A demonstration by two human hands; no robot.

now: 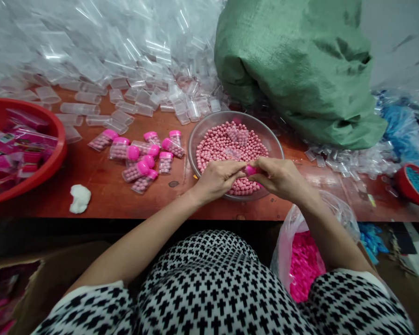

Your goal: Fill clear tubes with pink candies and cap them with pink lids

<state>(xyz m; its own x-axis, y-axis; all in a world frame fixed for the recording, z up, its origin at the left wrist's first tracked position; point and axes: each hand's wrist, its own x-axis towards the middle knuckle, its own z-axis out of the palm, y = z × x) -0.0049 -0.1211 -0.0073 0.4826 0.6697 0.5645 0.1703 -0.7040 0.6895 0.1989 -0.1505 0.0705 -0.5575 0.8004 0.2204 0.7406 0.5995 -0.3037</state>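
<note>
Over the front of a metal bowl (pixel 279 146) of round pink beads (pixel 216 144), my two hands meet with their fingertips together. A bright pink cap (pixel 250 170) shows between them. My right hand (pixel 279 177) is closed, with thumb and finger pinching that cap. Fingers bent, my left hand (pixel 221 177) closes right beside it, and whatever it grips is hidden behind the fingers. A couple of clear plastic tubes (pixel 233 152) lie on the beads. Left of the bowl is a group of small clear bottles (pixel 165 163) with pink caps, filled with pink beads.
Loose clear tubes (pixel 125 107) heap along the back. A green sack (pixel 300 70) bulges behind the bowl. At far left stands a red basin (pixel 61 144) of pink packets, with a white lump (pixel 80 198) nearby. A bag of pink pieces (pixel 303 265) hangs below my right forearm.
</note>
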